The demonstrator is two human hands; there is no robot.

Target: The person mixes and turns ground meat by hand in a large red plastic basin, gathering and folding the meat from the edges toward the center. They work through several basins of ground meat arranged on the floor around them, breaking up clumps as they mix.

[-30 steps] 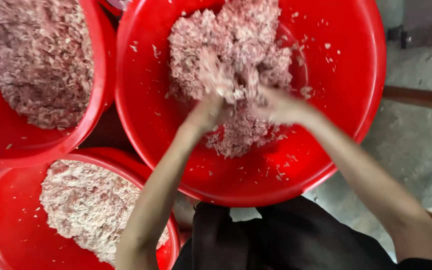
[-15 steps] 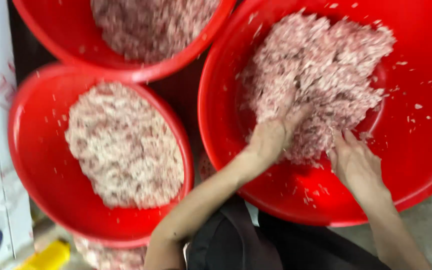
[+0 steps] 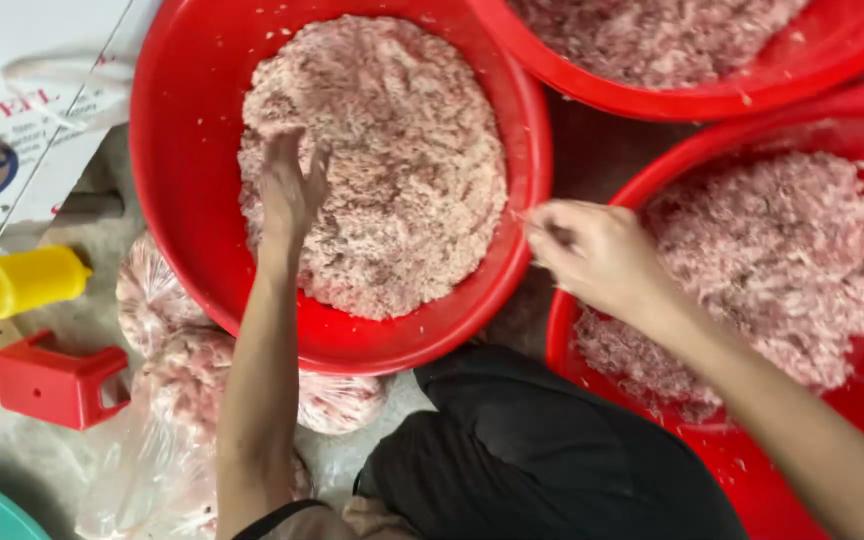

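The left hand (image 3: 290,185), fingers spread and its grip released, rests on the heap of pale pink minced meat (image 3: 392,160) filling the round red plastic basin (image 3: 177,200) at upper centre. The right hand (image 3: 597,255) hovers over that basin's right rim, fingers curled; whether its grip pinches any meat is hard to tell. A second red basin of mince (image 3: 812,260) sits at right, a third (image 3: 712,95) at top. Lower left lie clear bags of mince (image 3: 167,330), a small red plastic block (image 3: 52,380) and a yellow bottle (image 3: 17,280).
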